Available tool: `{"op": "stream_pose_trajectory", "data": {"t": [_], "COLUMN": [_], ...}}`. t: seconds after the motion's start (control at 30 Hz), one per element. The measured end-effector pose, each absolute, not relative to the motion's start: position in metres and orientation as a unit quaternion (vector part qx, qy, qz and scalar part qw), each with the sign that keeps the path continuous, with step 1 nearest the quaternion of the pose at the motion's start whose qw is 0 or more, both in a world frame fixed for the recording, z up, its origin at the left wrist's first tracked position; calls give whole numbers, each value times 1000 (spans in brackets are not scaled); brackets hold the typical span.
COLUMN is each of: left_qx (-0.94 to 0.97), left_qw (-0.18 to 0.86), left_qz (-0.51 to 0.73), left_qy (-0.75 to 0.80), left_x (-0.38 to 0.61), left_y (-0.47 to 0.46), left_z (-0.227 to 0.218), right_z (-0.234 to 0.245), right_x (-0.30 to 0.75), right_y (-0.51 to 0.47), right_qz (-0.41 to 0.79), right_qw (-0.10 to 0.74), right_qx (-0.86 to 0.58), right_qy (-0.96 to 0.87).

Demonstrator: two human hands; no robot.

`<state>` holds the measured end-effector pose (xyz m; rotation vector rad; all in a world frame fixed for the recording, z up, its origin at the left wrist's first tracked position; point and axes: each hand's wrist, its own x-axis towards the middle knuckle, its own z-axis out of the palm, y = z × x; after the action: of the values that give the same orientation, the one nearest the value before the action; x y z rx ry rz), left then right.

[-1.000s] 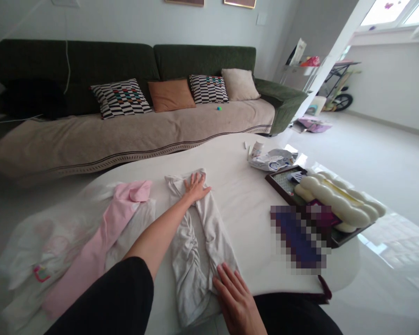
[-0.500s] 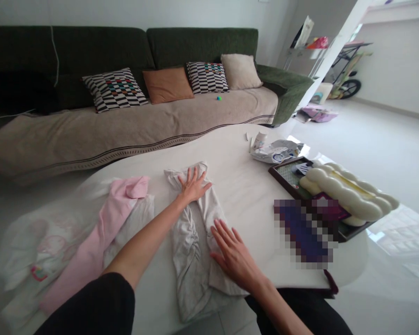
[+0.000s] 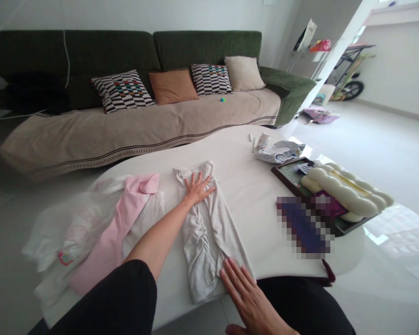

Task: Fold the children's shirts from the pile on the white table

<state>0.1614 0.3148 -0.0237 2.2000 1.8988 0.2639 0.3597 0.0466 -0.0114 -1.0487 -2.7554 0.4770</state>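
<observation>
A pair of light grey pants (image 3: 226, 228) lies lengthwise on the white table, waistband at the far end. The right leg looks fairly smooth, while the left one is bunched and wrinkled. My left hand (image 3: 197, 188) rests with fingers spread on the pants just below the waistband. Down at the lower end of the right leg, my right hand (image 3: 246, 293) lies flat on the fabric with its fingers stretched out. To the left are a pink garment (image 3: 125, 218) and white clothes (image 3: 80, 228) in a loose pile.
A dark tray (image 3: 284, 174) holding a cream, cloud-shaped box (image 3: 345, 190) stands on the table's right side. Behind it are a crumpled silver packet (image 3: 282, 151) and a white bottle (image 3: 263, 140). A green sofa (image 3: 209, 46) with cushions runs along the far side.
My right hand has slid down the right leg towards me, leaving that leg straighter and flatter. My left hand stays in place on the upper pants. The view has shifted slightly.
</observation>
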Motion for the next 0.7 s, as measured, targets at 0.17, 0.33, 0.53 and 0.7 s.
{"op": "stream_pose_trajectory", "data": {"t": [0.17,0.33,0.53,0.7], "left_qx": [788,877,837,822], "left_qw": [130,183,167,206], "left_qz": [97,12,-50,-63], "left_qy": [593,444,519,527], "left_x": [164,138,125,137], "left_y": [250,108,27,5], "left_z": [3,6,-22,-20], "right_z": [1,-17,-40,-18], "right_x": [380,385,383,389], "right_y": [49,72,66,43], "right_qz": [150,77,28,118], "right_qw": [82,60,91,75], "right_qx": [-396,-400,-391,-390], "right_qy": [-902,-911,-915,-910]}}
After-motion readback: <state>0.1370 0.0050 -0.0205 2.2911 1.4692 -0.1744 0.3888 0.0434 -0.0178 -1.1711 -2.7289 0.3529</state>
